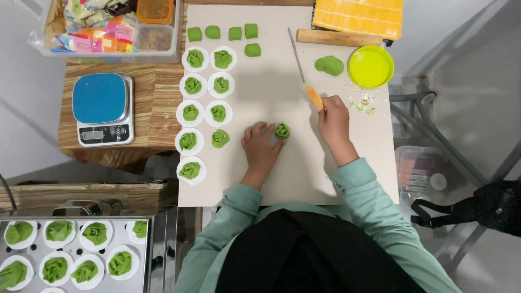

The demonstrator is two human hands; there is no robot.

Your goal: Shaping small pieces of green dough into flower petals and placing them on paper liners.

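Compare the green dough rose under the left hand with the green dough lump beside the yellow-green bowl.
The dough rose is coiled into petal layers; the dough lump is smooth and unshaped. The rose looks smaller than the lump. The left hand touches the rose, while the lump lies untouched next to the bowl. Both are the same green and rest directly on the pale mat.

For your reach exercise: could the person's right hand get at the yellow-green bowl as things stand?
Probably yes: the right hand, holding an orange tool, lies just below the bowl, with only bare mat and crumbs between.
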